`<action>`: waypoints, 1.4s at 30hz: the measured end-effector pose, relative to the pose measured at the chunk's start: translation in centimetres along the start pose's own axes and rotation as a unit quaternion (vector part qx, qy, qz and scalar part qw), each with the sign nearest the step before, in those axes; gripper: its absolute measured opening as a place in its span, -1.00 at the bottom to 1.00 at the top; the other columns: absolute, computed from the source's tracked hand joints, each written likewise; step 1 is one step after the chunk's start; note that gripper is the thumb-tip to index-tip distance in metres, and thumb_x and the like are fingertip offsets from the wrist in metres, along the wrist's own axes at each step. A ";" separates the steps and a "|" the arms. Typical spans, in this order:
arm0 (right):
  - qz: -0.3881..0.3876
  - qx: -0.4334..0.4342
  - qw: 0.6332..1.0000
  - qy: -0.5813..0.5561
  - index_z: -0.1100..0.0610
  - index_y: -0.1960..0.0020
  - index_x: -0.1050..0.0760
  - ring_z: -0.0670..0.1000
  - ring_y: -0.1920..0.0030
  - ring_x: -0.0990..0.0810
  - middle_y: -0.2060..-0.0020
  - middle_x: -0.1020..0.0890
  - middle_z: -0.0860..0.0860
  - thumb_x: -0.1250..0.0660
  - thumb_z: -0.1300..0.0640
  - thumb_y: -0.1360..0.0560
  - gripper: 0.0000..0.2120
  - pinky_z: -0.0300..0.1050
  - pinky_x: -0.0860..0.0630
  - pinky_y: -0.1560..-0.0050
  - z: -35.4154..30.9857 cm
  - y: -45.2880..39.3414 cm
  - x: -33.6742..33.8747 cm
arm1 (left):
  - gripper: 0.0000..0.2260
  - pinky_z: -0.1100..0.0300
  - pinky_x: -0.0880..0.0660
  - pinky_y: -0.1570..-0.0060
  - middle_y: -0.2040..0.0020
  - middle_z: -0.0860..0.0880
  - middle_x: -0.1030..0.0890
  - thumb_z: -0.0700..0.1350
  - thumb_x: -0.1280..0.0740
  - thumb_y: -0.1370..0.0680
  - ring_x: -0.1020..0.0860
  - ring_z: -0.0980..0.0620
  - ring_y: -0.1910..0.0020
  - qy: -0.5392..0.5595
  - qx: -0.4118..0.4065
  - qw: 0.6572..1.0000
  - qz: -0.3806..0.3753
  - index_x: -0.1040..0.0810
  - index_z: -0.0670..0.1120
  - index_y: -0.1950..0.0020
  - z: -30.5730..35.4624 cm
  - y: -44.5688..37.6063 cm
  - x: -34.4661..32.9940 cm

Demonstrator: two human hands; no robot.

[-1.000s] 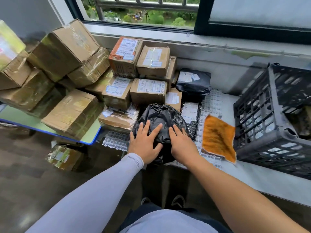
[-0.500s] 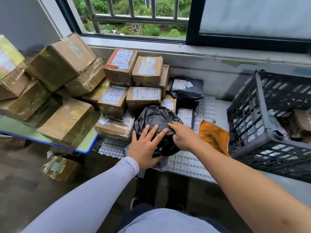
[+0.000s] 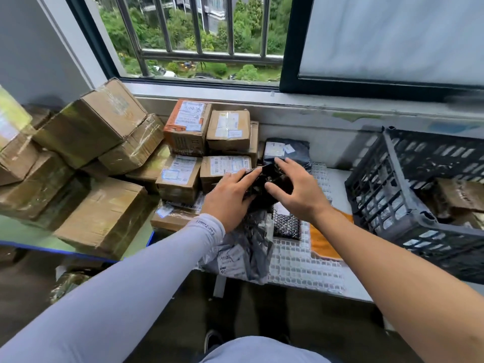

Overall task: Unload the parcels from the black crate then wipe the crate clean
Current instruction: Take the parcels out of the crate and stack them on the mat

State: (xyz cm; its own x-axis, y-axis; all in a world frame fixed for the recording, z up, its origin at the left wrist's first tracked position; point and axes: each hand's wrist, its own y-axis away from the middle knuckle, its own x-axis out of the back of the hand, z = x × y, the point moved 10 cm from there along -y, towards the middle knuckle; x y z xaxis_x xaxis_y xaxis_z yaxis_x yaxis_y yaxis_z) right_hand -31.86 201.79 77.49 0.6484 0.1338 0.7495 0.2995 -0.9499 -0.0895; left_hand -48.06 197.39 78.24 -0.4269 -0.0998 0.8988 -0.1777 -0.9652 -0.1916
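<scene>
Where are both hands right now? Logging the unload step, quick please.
Left hand: open, straight fingers pressing the black bagged parcel.
Right hand: open, fingers spread on the same parcel, thumb against its front.

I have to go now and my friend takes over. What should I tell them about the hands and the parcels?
Left hand and right hand: both on the black bag parcel, fingers mostly straight, setting it among the unloaded boxes; whether either has a real grip on it is unclear.
Black crate: at the right on the counter, with at least one brown parcel inside.
Orange cloth: flat beside the crate, partly under the right forearm.
Done: many parcels out.
Left: empty the crate, then wipe it.
</scene>
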 end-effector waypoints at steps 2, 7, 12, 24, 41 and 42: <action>-0.025 0.027 0.998 0.053 -0.15 -0.65 -0.14 0.05 -0.59 -0.23 -0.62 -0.23 0.04 -0.36 -0.35 -0.46 -0.15 0.03 -0.28 -0.53 -0.6 0.5 -1.0 | -0.43 0.02 -0.38 -0.42 -0.49 -0.04 -0.46 -0.05 -0.35 -0.65 -0.42 -0.08 -0.44 0.035 -0.006 0.999 0.006 -0.26 0.15 -0.64 -0.6 -0.9 1.1; 0.033 0.059 0.994 0.083 -0.05 -0.47 -0.43 0.12 -0.36 -0.52 -0.38 -0.53 0.03 -0.42 0.12 -0.49 -0.45 0.15 -0.55 -0.27 -2.5 -0.6 -1.7 | -0.37 -0.04 -0.30 -0.51 -0.60 -0.14 -0.32 0.09 -0.37 -0.63 -0.29 -0.16 -0.57 0.054 0.020 0.998 0.023 -0.19 0.23 -0.65 -2.8 -1.4 2.4; 0.076 0.027 0.993 0.081 0.02 -0.06 -0.50 0.25 0.05 -0.60 0.08 -0.66 0.08 -0.32 0.19 -0.52 -0.85 0.09 -0.54 0.13 -4.0 -1.9 -0.1 | -0.23 -0.46 -0.03 -0.47 -0.71 -0.01 0.14 0.41 -0.24 -0.56 0.08 -0.19 -0.67 -0.033 0.055 0.994 0.085 0.11 0.35 -0.65 -3.8 -0.2 3.9; 0.081 -0.157 0.968 -0.176 -0.01 -0.07 -0.47 0.11 -0.09 -0.62 0.00 -0.65 -0.04 -0.37 0.08 -0.60 -0.91 0.10 -0.55 -0.16 1.9 -2.6 0.2 | -0.10 -0.49 0.02 -0.49 -0.66 0.05 0.37 0.54 -0.20 -0.46 0.26 -0.14 -0.66 -0.092 0.019 0.996 0.008 0.24 0.37 -0.62 -4.2 1.6 -1.0; -0.015 -0.386 0.855 -0.347 0.04 -0.11 -0.57 0.14 0.07 -0.72 0.02 -0.74 0.06 -0.31 0.16 -0.66 -0.92 0.23 -0.69 0.15 10.4 3.7 -9.1 | -0.10 -0.54 0.00 -0.46 -0.64 0.02 0.41 0.16 -0.32 -0.64 0.29 -0.22 -0.64 -0.127 0.052 0.968 -0.212 0.44 0.37 -0.55 -4.8 7.3 -14.2; -0.026 -0.394 0.843 -0.365 0.06 -0.15 -0.57 0.15 0.08 -0.71 0.02 -0.75 0.06 -0.30 0.16 -0.67 -0.89 0.21 -0.68 0.18 10.5 3.8 -9.1 | -0.09 -0.54 0.02 -0.45 -0.64 0.01 0.41 0.12 -0.32 -0.65 0.30 -0.22 -0.64 -0.129 0.053 0.966 -0.216 0.46 0.37 -0.54 -4.9 7.4 -14.5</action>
State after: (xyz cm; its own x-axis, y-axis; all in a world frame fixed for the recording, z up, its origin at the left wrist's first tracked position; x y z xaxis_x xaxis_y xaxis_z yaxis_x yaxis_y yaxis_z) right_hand -29.25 199.89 63.42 0.9928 0.0470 0.1106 -0.0305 -0.7913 0.6106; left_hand -47.50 192.90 61.84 -0.0950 0.2733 0.9572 -0.1921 -0.9485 0.2517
